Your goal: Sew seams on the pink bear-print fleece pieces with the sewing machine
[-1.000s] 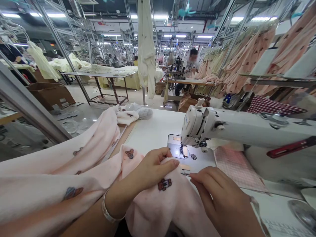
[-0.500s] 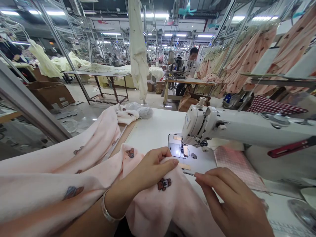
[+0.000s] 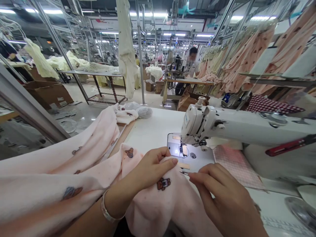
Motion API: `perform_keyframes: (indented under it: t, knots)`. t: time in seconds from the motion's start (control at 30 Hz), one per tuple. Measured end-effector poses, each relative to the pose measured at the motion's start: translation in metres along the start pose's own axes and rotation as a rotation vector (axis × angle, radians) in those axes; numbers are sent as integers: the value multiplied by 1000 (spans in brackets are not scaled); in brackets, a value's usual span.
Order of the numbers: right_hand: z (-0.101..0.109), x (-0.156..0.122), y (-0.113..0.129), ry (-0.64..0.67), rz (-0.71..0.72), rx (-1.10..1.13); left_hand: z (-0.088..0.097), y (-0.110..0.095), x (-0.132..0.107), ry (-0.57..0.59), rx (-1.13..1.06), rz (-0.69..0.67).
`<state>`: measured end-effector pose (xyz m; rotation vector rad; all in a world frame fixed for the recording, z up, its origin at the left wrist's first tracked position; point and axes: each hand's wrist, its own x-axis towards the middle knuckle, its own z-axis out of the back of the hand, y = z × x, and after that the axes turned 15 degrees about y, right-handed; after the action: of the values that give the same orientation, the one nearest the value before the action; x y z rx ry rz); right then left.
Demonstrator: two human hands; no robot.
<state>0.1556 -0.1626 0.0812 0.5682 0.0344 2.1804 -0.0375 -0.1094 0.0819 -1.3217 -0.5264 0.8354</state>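
Observation:
My left hand (image 3: pixel 149 171) is closed on soft pink fabric (image 3: pixel 177 200) printed with small bears, pinching its upper edge between thumb and fingers. A patterned band circles that wrist. In my right hand (image 3: pixel 222 192) is a thin metal tool with a split, pointed tip, which looks like tweezers (image 3: pixel 184 172); most of it is hidden by the fingers. The tip lies just right of the pinched edge; whether it touches the cloth I cannot tell. Beyond both hands stands a white sewing machine (image 3: pixel 197 126), its lit needle plate (image 3: pixel 174 149) bare of fabric.
More pink fabric (image 3: pixel 98 131) drapes along the left of the white worktable (image 3: pixel 155 126). A red-handled tool (image 3: pixel 283 148) lies against the machine arm. Thread cones (image 3: pixel 264 59) stand at right, near hanging garments (image 3: pixel 249 56). A metal post rises at left; a person sits farther back.
My right hand has moved slightly left, bringing the tool's tip closer to the pinched fabric; its split tip now shows. My left hand keeps its hold. The view has shifted slightly.

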Motion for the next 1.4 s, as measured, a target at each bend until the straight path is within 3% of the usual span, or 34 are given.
perform_keyframes:
  t: [0.2,0.37,0.53,0.67,0.87,1.0,1.07,1.13,1.2,1.27,1.4]
  knots:
    - [-2,2,-1,67,44,104,0,2,1,10,-22,-4]
    - [-2,0,-4,52,-4,18,0,2,1,11,-27,-15]
    - [2,-2,-3,120,51,176,0,5,1,-11,-22,-29]
    - [7,-2,-3,49,37,275,1,6,2,-3,-33,-44]
    - [0,4,-10,28,-97,724,1,0,-3,147,-24,-77]
    - [-1,8,-6,54,-176,1205,-6,6,-1,77,185,5]
    - [2,6,0,40,-206,1472,-9,10,4,47,199,58]
    - [7,3,4,-18,-223,1580,-11,13,8,33,186,79]
    - [10,-1,1,-68,-260,1419,-12,11,9,1,212,63]
    - [10,-3,-7,-37,-266,1025,-13,5,7,-28,280,38]
    - [5,-5,-21,313,-273,229,-17,-3,-1,29,440,-12]
